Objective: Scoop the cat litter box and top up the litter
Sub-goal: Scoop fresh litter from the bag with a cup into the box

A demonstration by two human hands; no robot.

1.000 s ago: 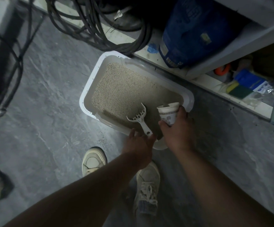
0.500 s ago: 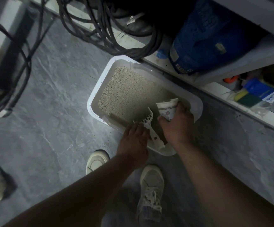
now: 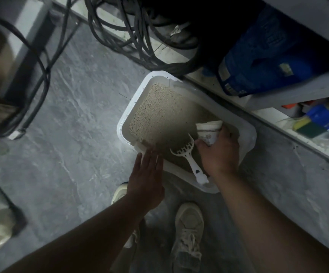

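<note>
right hand (image 3: 219,152) hiding cup's (image 3: 209,132) lower part | litter box (image 3: 127,115) near corner lying behind wrist | cup contents not showing

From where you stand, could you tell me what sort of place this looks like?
Probably a utility or storage corner of a home with a cat. A litter box sits on the grey floor against low shelving, which holds a big blue bag and sponges; thick coiled cables lie beside it.

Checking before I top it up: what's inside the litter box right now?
The litter box holds tan litter, a white slotted scoop and a paper cup gripped by the right hand. The cup's contents and the litter under that hand are hidden.
</note>
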